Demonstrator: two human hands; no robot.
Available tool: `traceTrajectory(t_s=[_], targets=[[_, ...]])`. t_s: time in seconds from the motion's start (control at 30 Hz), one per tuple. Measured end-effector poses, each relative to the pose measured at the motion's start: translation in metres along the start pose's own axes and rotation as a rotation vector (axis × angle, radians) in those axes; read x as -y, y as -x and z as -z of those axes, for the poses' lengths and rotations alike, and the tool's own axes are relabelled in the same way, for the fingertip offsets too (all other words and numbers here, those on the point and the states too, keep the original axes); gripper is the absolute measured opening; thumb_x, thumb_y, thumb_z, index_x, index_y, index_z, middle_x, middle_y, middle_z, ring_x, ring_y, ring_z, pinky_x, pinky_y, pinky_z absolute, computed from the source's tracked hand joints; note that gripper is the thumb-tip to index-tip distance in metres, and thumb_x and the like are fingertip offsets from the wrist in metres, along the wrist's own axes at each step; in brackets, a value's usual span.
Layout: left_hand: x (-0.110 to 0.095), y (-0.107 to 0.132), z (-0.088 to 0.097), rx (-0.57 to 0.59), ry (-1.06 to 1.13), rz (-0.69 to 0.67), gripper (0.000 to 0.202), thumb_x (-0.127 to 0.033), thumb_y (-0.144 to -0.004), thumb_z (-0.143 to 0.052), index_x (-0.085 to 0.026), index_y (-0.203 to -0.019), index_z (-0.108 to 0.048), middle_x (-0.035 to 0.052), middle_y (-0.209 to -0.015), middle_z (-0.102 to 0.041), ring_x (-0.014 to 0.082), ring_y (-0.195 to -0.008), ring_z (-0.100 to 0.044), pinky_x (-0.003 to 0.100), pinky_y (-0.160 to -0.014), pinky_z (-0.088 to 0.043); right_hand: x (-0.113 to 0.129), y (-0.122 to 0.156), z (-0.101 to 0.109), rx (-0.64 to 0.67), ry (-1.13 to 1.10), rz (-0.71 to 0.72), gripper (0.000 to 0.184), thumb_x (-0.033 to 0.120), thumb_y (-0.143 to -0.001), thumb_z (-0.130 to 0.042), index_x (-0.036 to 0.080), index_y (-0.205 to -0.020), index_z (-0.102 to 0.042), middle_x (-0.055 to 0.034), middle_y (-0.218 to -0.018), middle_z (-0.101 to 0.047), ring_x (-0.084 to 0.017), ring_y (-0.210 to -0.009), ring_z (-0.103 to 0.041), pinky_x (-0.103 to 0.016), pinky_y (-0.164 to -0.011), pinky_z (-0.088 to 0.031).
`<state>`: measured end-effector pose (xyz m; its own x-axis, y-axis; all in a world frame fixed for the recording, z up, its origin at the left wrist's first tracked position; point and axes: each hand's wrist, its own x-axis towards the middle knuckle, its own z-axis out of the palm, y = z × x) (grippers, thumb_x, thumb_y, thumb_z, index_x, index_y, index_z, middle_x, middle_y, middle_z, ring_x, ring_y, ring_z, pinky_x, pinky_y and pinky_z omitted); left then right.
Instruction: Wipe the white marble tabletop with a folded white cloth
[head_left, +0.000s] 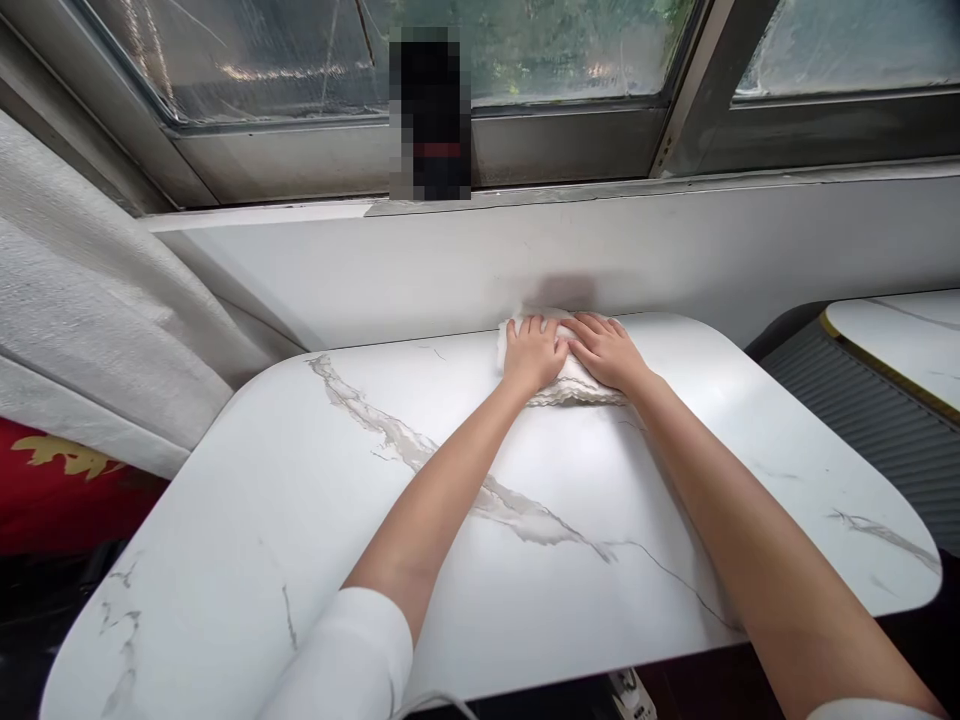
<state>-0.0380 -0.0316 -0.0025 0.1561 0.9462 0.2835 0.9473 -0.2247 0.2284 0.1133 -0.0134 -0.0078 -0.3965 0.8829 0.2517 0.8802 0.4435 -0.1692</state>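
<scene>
A folded white cloth (571, 388) lies at the far edge of a white marble-patterned table (300, 480), close to the wall. My left hand (532, 353) rests flat on the cloth's left part, fingers stretched toward the wall. My right hand (604, 350) lies flat on the cloth's right part, its fingers angled left and touching the left hand. Both hands press down on the cloth and cover most of it. Both arms reach far across the tabletop.
A white wall (675, 250) and window sill rise just behind the cloth. A white curtain (82, 330) hangs at the left. A second white table (900, 340) and a dark ribbed seat (862, 420) stand at the right. Something red (60, 490) lies below the curtain.
</scene>
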Motion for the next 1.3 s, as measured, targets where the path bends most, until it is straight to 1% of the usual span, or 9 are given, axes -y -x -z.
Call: traceTrajectory(t_s=[0.13,0.27,0.4,0.57,0.67,0.77,1.03,1.17,1.3], targets=[[-0.011,0.005,-0.003,0.002,0.008,-0.022,0.041,-0.031,-0.101,-0.035,-0.019,-0.136,-0.053,0.0117,-0.144,-0.054,0.0248,-0.139,-0.042,0.051,-0.122,-0.021,-0.005,0.012,0.006,0.007,0.010,-0.022,0.051,0.036,-0.100,-0.027,0.024,-0.146,-0.048,-0.0091,-0.154,-0.045,-0.026,-0.143,-0.038,-0.051,-0.117,-0.025],[-0.018,0.014,-0.002,0.015,0.019,-0.039,0.043,-0.032,-0.102,-0.034,-0.018,-0.139,-0.052,0.0122,-0.148,-0.051,0.0245,-0.142,-0.040,0.051,-0.122,-0.020,-0.004,0.024,0.009,0.031,0.043,-0.052,0.053,0.037,-0.101,-0.025,0.024,-0.148,-0.045,-0.0085,-0.157,-0.042,-0.025,-0.145,-0.034,-0.049,-0.118,-0.023],[-0.023,0.026,0.002,0.035,0.021,-0.048,0.045,-0.032,-0.102,-0.034,-0.017,-0.140,-0.051,0.0135,-0.151,-0.048,0.0257,-0.143,-0.038,0.053,-0.122,-0.020,0.000,0.037,0.011,0.054,0.105,-0.061,0.053,0.036,-0.102,-0.024,0.023,-0.150,-0.043,-0.0077,-0.158,-0.039,-0.023,-0.147,-0.032,-0.048,-0.119,-0.023],[-0.030,0.046,0.006,0.052,0.021,-0.070,0.047,-0.032,-0.103,-0.033,-0.016,-0.144,-0.048,0.0143,-0.154,-0.045,0.0266,-0.146,-0.035,0.055,-0.122,-0.018,0.005,0.060,0.015,0.073,0.096,-0.067,0.055,0.036,-0.101,-0.023,0.022,-0.151,-0.041,-0.0094,-0.160,-0.035,-0.026,-0.148,-0.029,-0.052,-0.119,-0.022],[-0.037,0.063,0.008,0.058,0.016,-0.077,0.048,-0.032,-0.103,-0.033,-0.015,-0.145,-0.047,0.0146,-0.154,-0.045,0.0266,-0.147,-0.034,0.056,-0.122,-0.018,0.009,0.077,0.019,0.072,0.101,-0.045,0.055,0.037,-0.102,-0.022,0.022,-0.151,-0.041,-0.0102,-0.160,-0.036,-0.027,-0.148,-0.031,-0.053,-0.119,-0.022],[-0.047,0.083,0.011,0.051,0.005,-0.068,0.048,-0.032,-0.103,-0.033,-0.016,-0.145,-0.047,0.0147,-0.154,-0.044,0.0267,-0.147,-0.033,0.055,-0.122,-0.018,0.014,0.098,0.025,0.094,0.124,-0.030,0.055,0.038,-0.102,-0.020,0.022,-0.152,-0.039,-0.0094,-0.161,-0.034,-0.026,-0.149,-0.029,-0.052,-0.120,-0.022],[-0.072,0.148,0.024,0.050,0.006,-0.089,0.051,-0.034,-0.103,-0.032,-0.013,-0.147,-0.045,0.0173,-0.155,-0.043,0.0291,-0.147,-0.033,0.057,-0.122,-0.018,0.030,0.165,0.039,0.081,0.153,0.012,0.056,0.043,-0.104,-0.018,0.025,-0.152,-0.038,-0.0071,-0.161,-0.034,-0.024,-0.150,-0.027,-0.050,-0.121,-0.023],[-0.084,0.176,0.033,0.093,0.011,-0.110,0.053,-0.036,-0.103,-0.032,-0.011,-0.149,-0.042,0.0194,-0.156,-0.039,0.0308,-0.149,-0.030,0.058,-0.123,-0.016,0.033,0.197,0.045,0.071,0.113,0.048,0.059,0.048,-0.104,-0.013,0.024,-0.152,-0.038,-0.0086,-0.161,-0.034,-0.025,-0.150,-0.026,-0.052,-0.120,-0.023],[-0.100,0.195,0.039,0.142,0.012,-0.125,0.056,-0.038,-0.103,-0.030,-0.010,-0.150,-0.039,0.0202,-0.159,-0.035,0.0318,-0.150,-0.025,0.059,-0.123,-0.014,0.030,0.221,0.052,0.062,0.083,0.056,0.060,0.052,-0.104,-0.012,0.027,-0.152,-0.037,-0.0073,-0.161,-0.033,-0.024,-0.151,-0.025,-0.053,-0.121,-0.022]])
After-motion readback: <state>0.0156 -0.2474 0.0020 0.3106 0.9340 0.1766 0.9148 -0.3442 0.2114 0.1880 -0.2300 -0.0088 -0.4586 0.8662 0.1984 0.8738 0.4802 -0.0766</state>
